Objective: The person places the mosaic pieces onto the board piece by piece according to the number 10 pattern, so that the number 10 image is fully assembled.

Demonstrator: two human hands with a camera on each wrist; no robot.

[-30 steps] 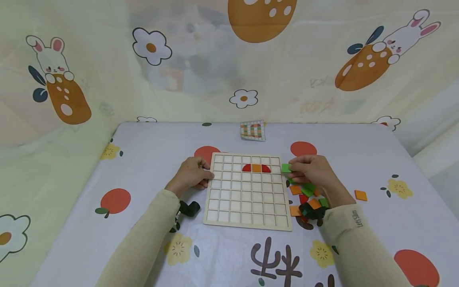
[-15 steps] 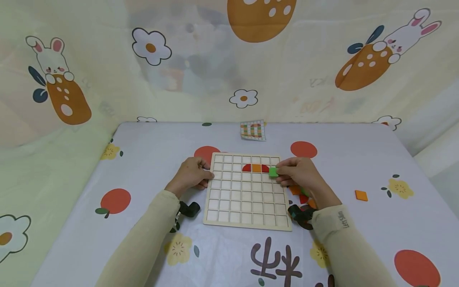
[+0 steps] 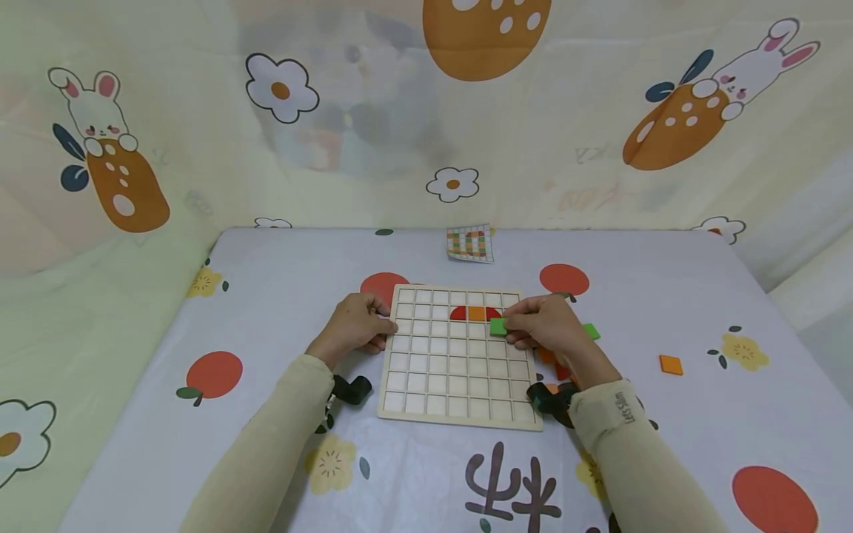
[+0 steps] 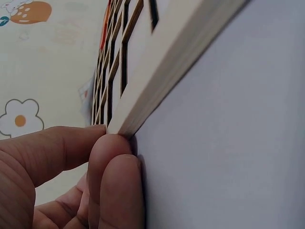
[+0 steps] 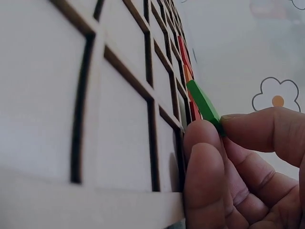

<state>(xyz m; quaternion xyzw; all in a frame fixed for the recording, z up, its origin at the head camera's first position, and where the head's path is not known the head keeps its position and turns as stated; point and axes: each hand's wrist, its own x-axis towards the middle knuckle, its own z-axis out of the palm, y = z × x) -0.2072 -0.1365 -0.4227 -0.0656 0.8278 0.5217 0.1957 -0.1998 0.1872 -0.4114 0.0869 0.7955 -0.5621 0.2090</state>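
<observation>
A square wooden grid board lies on the table, with a red piece, an orange square and another red piece set in one of its far rows. My left hand pinches the board's left edge; the left wrist view shows thumb and fingertips at the wooden rim. Between thumb and fingers, my right hand holds a green square tile. That tile hangs tilted over the board, just nearer to me than the right red piece, which it partly covers in the right wrist view.
Under and behind my right hand lie several loose pieces, among them a green one and an orange one. A lone orange square sits farther right. A small patterned paper card lies beyond the board.
My right hand has carried the green tile leftward from beside the board's right edge to above its grid. The left hand stays at the board's edge.
</observation>
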